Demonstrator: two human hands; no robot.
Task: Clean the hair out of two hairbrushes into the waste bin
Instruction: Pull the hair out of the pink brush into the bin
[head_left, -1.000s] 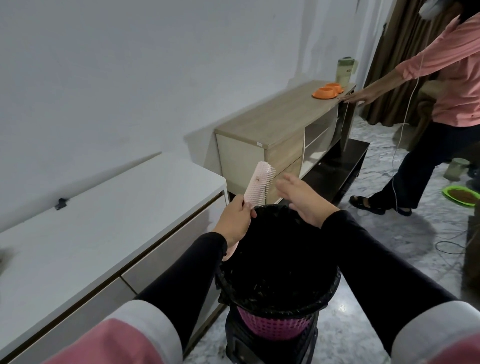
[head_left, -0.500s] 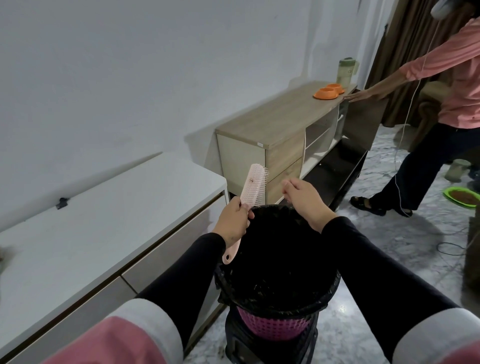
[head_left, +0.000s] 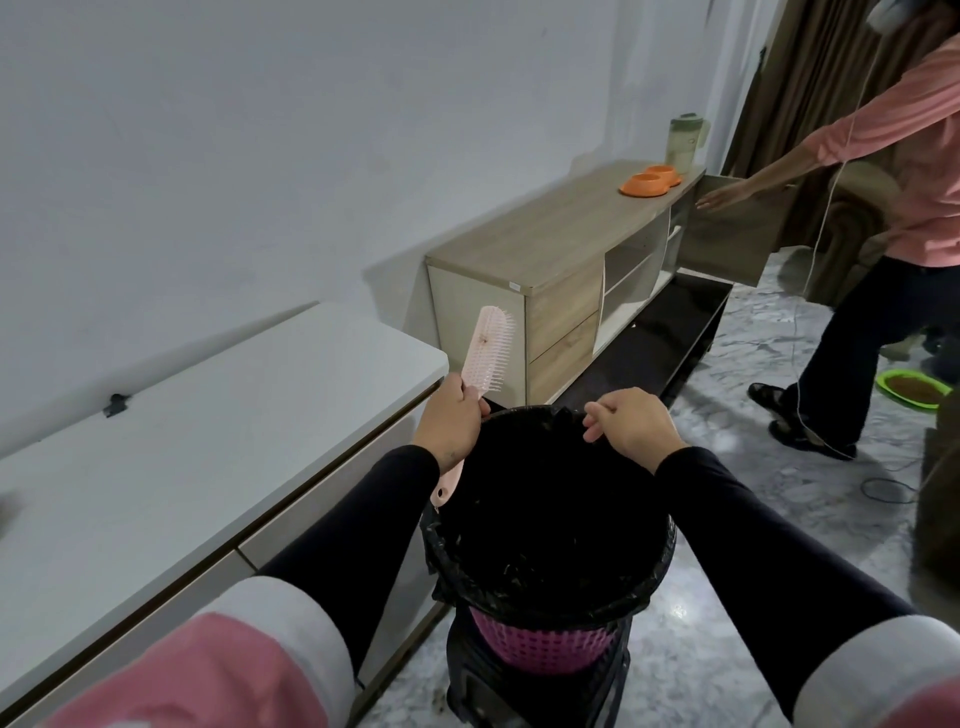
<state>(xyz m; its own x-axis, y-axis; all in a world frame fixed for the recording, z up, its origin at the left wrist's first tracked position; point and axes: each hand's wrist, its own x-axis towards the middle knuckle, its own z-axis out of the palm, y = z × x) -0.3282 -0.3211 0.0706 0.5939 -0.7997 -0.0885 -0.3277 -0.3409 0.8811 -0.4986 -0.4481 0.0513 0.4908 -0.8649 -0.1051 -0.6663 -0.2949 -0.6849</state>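
White cabinet at left; waste bin (head_left: 550, 525) sitting lower centre.
Left hand (head_left: 453, 423) is gripping pink hairbrush (head_left: 485, 351); right hand (head_left: 626, 423) is pinching loosely over the bin. Second brush unseen.

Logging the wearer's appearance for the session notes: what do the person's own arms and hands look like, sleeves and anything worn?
Both arms wear close-fitting black long sleeves reaching the wrists. Over them, nearer the camera, sit looser pink sleeves with broad white cuffs. The left hand and right hand are bare: no gloves, and no rings, watch or bracelets show. No cables or markings are visible on either arm.
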